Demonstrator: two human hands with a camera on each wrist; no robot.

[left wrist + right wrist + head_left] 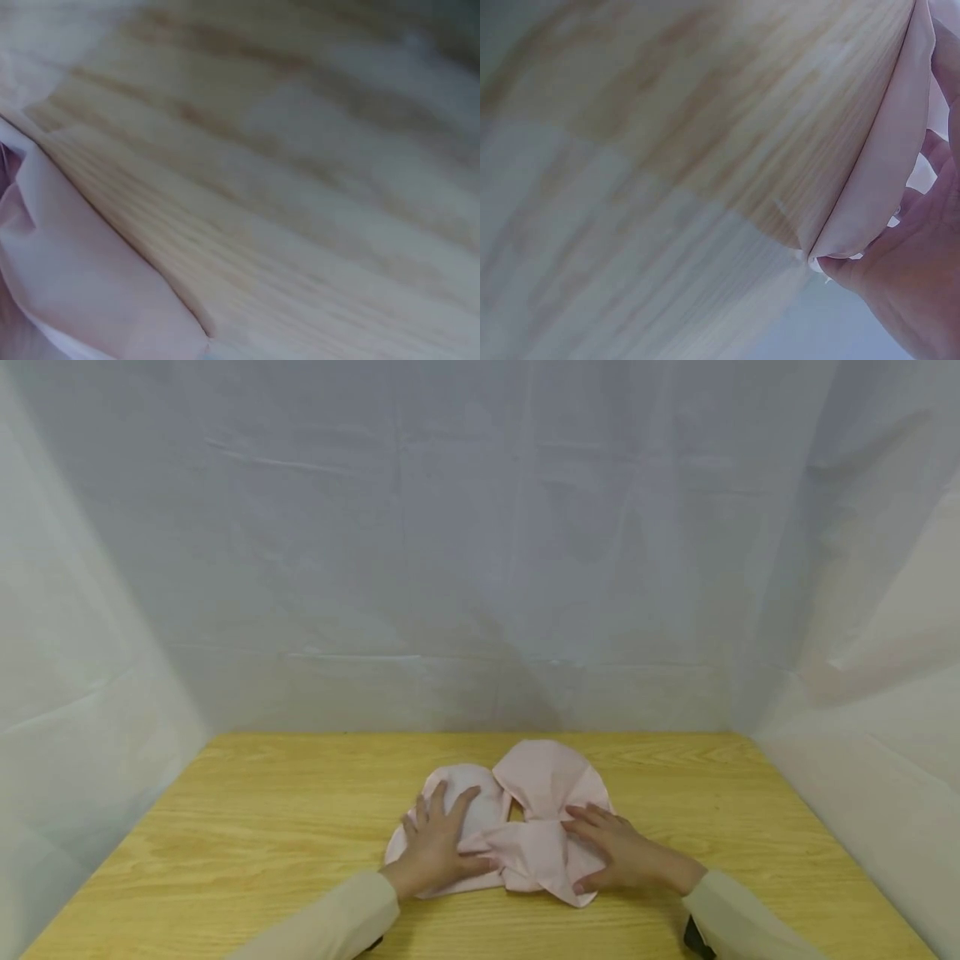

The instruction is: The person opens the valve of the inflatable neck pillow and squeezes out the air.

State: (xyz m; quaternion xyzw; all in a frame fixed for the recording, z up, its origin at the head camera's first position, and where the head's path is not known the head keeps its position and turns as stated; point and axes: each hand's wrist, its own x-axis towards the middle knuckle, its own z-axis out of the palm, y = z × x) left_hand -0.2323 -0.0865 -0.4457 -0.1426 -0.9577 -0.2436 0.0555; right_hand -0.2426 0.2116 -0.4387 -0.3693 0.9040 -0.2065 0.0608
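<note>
A pink fabric piece with rounded lobes lies rumpled near the middle of the wood-grain table, its left lobe showing a whitish face and its right lobe folded and creased. The person's left hand rests on the left lobe with fingers fanned apart and nothing gripped, while the right hand touches the right part, fingers loosely extended over the cloth and thumb at its lower edge, clasping nothing.
</note>
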